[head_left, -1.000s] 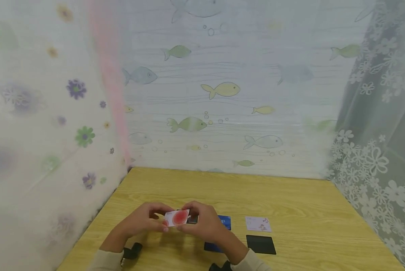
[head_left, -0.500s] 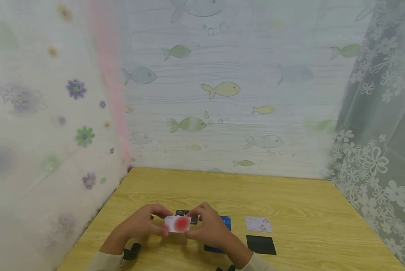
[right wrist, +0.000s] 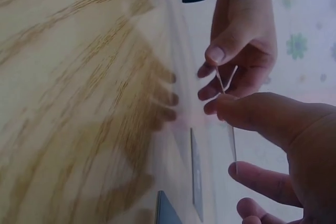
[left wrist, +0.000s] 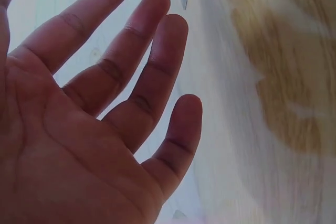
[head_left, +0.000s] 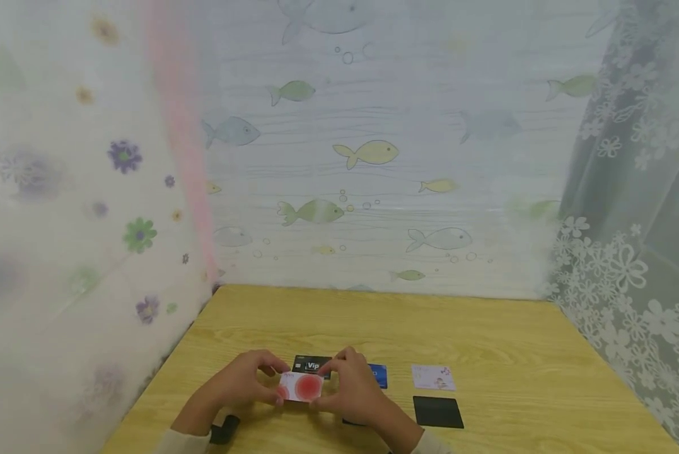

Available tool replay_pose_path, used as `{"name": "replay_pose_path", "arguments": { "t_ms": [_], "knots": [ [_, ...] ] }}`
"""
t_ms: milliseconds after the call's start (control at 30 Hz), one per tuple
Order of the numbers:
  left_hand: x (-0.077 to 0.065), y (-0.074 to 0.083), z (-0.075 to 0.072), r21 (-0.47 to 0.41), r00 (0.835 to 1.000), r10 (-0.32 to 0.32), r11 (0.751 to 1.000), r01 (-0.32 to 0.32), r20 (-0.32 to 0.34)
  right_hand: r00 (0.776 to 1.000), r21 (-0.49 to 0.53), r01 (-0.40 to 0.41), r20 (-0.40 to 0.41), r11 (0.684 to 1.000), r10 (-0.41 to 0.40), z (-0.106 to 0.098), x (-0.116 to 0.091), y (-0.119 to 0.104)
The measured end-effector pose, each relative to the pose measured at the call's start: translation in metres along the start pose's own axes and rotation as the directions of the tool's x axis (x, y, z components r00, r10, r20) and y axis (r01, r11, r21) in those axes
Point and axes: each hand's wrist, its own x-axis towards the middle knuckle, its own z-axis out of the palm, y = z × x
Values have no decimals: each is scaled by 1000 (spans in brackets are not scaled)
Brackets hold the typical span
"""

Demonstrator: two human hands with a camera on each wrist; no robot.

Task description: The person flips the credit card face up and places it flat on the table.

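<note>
A white card with red circles (head_left: 302,386) is held face-up between both hands above the table. The left hand (head_left: 238,381) pinches its left end with thumb and index finger. At its right end, the right hand (head_left: 355,388) does the same. In the left wrist view the left hand's other fingers (left wrist: 170,51) are spread loosely. Edge-on, the card (right wrist: 232,145) shows as a thin line in the right wrist view. A black card marked "Vip" (head_left: 311,364) lies just beyond it. The right hand partly hides a blue card (head_left: 380,376) and a dark card (head_left: 352,422).
To the right, a white card with a pink pattern (head_left: 433,377) lies behind a plain black card (head_left: 438,412). The wooden table (head_left: 487,334) meets patterned curtains at the back and sides. A black strap piece (head_left: 224,430) sits by the left wrist.
The white card with red circles has moved down in the view, towards the person and slightly right, with both hands. More of the black Vip card shows behind it.
</note>
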Motion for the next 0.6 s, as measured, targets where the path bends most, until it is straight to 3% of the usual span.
{"name": "replay_pose_path", "arguments": {
  "t_ms": [600],
  "knots": [
    [4,-4,10,-34,998,-33,999,34,46,998,-109,-31,42,994,36,5,2,9]
  ]
}}
